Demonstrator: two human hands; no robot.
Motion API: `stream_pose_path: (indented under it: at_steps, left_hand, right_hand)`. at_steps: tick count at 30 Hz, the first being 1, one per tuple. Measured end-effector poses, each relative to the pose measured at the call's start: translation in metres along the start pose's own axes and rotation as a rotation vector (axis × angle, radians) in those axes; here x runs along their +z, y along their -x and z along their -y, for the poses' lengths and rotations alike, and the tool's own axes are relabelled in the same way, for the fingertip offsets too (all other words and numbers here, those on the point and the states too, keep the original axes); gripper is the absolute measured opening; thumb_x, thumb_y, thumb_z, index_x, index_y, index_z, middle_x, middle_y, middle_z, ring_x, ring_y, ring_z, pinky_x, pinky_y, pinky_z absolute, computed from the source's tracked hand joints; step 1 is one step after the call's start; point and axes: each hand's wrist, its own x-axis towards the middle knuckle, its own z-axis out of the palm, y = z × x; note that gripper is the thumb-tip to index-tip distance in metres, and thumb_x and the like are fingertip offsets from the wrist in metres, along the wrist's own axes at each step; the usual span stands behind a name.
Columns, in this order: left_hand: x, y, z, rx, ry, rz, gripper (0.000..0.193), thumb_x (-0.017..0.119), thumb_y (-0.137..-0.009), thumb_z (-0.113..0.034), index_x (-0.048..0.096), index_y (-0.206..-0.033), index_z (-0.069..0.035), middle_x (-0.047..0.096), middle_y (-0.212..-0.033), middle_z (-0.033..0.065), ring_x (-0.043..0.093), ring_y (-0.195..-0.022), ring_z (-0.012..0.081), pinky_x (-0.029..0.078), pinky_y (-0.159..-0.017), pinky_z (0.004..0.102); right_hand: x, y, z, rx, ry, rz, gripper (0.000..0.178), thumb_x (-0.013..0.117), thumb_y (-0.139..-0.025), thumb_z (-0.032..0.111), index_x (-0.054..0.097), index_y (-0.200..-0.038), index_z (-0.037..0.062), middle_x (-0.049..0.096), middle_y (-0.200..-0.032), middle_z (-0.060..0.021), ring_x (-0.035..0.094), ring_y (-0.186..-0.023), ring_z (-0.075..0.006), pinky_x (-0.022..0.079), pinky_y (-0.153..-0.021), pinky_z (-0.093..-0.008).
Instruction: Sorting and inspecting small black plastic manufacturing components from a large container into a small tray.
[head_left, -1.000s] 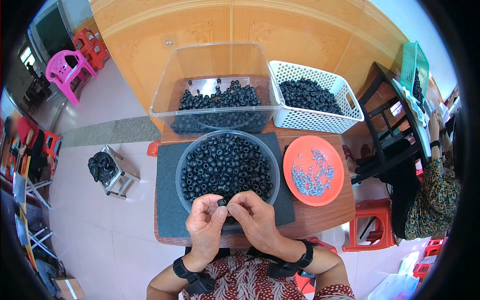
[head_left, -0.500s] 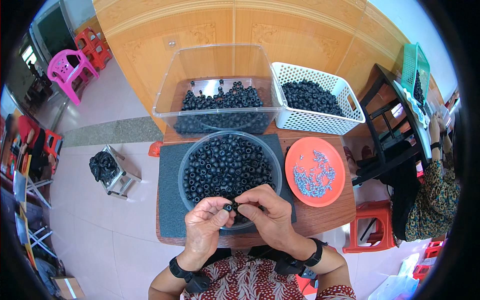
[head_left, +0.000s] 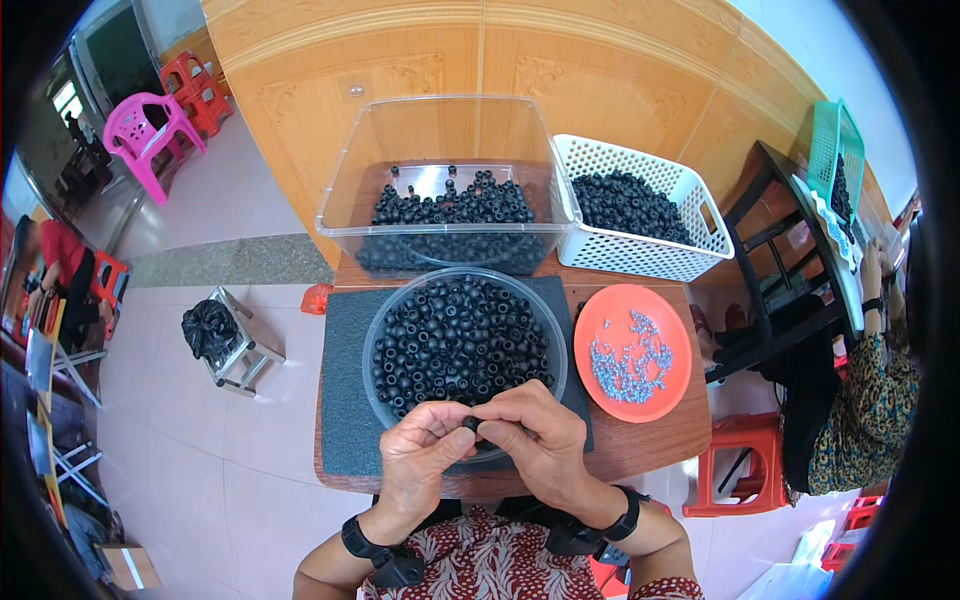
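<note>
My left hand [head_left: 418, 458] pinches a small round black knob [head_left: 471, 424] with a hole in it, between thumb and fingertips. Meeting it at the same spot, my right hand [head_left: 545, 445] has thumb and forefinger pressed together; whatever lies in that pinch is too small and covered to name. Both hands are over the near rim of a clear round tub [head_left: 372, 350] heaped with black knobs [head_left: 455, 335] of the same kind. To the right, small shiny silver pieces [head_left: 632, 365] lie scattered on an orange-red plate [head_left: 668, 312].
Behind the tub stand a clear rectangular bin [head_left: 440, 232] and a white perforated basket [head_left: 645, 258], both holding black knobs. A dark grey mat [head_left: 345, 400] lies under the tub on the wooden table [head_left: 655, 435]. On the right, another person [head_left: 865, 420] sits beside a red stool [head_left: 735, 460].
My fingertips have come together over the black knob, covering more of it, and my hands have shifted slightly right. The whole view has shifted a little.
</note>
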Motion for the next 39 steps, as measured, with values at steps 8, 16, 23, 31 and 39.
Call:
stream_pose_path:
  at_steps: [8, 16, 23, 31, 39]
  left_hand:
    - [-0.003, -0.001, 0.002, -0.084, 0.075, 0.030, 0.021, 0.069, -0.082, -0.005, 0.060, -0.099, 0.003, 0.065, -0.084, 0.0105, 0.062, -0.070, 0.0165, 0.051, -0.062, 0.0270]
    - [0.000, -0.001, -0.002, -0.159, 0.126, 0.052, 0.018, 0.065, -0.085, -0.005, 0.060, -0.100, 0.003, 0.066, -0.085, 0.0127, 0.062, -0.072, 0.0176, 0.050, -0.062, 0.0291]
    - [0.003, 0.001, -0.004, -0.159, 0.058, 0.054, 0.022, 0.066, -0.085, -0.007, 0.061, -0.104, 0.004, 0.066, -0.087, 0.0135, 0.063, -0.072, 0.0177, 0.051, -0.061, 0.0274]
    - [0.001, -0.004, -0.009, -0.239, 0.004, 0.084, 0.016, 0.063, -0.086, -0.004, 0.062, -0.100, 0.004, 0.066, -0.081, 0.0130, 0.062, -0.062, 0.0159, 0.048, -0.050, 0.0251]
    - [0.001, -0.009, -0.009, -0.317, 0.065, 0.042, 0.011, 0.057, -0.082, 0.000, 0.063, -0.090, 0.004, 0.064, -0.078, 0.0100, 0.060, -0.058, 0.0143, 0.046, -0.047, 0.0243]
  right_hand:
    - [0.002, 0.003, -0.004, -0.140, 0.131, -0.028, 0.023, 0.068, -0.076, -0.001, 0.069, -0.097, 0.0076, 0.062, -0.086, -0.0049, 0.055, -0.078, -0.0211, 0.044, -0.068, -0.0315]
    - [0.001, 0.003, -0.005, -0.353, 0.367, -0.080, 0.023, 0.069, -0.072, 0.002, 0.069, -0.095, 0.0060, 0.060, -0.083, -0.0061, 0.053, -0.074, -0.0223, 0.043, -0.063, -0.0308]
    - [-0.001, 0.005, -0.001, -0.381, 0.410, -0.072, 0.037, 0.064, -0.065, -0.005, 0.068, -0.101, 0.0038, 0.058, -0.087, -0.0076, 0.052, -0.077, -0.0244, 0.044, -0.061, -0.0323]
    - [-0.001, 0.010, -0.002, -0.324, 0.354, -0.087, 0.034, 0.066, -0.069, -0.003, 0.068, -0.101, 0.0052, 0.060, -0.090, -0.0071, 0.052, -0.078, -0.0239, 0.043, -0.066, -0.0328]
    - [0.001, 0.011, -0.002, -0.357, 0.340, -0.052, 0.035, 0.068, -0.070, -0.001, 0.066, -0.105, 0.0021, 0.060, -0.095, -0.0096, 0.053, -0.080, -0.0251, 0.043, -0.068, -0.0332]
